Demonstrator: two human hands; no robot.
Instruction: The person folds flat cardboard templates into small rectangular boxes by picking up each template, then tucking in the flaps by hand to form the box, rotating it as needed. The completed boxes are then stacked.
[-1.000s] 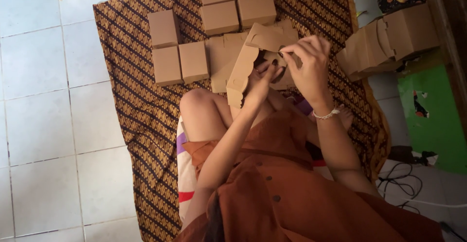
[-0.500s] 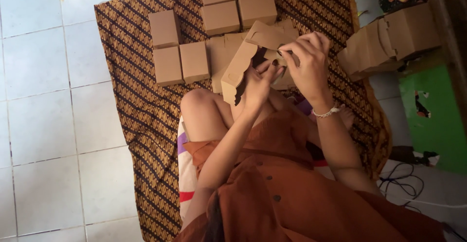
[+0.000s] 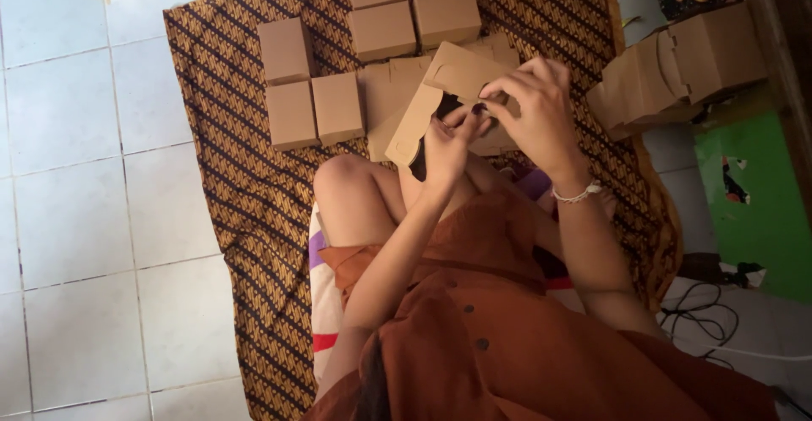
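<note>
both hands [image 3: 499,125] gripping half-folded cardboard box [image 3: 440,99], patterned mat [image 3: 220,133]

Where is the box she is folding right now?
In the head view, the half-folded box is up in the middle, held between the left hand and the right hand, above her knee and just right of the finished boxes on the patterned cloth.

Your surroundings: pale tiled floor [image 3: 76,218], brown patterned mat [image 3: 228,176], green surface [image 3: 761,218] at rt, daylight top-left.

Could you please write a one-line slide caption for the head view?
Both hands, left hand and right hand, fold a cardboard box above a patterned mat.
</note>
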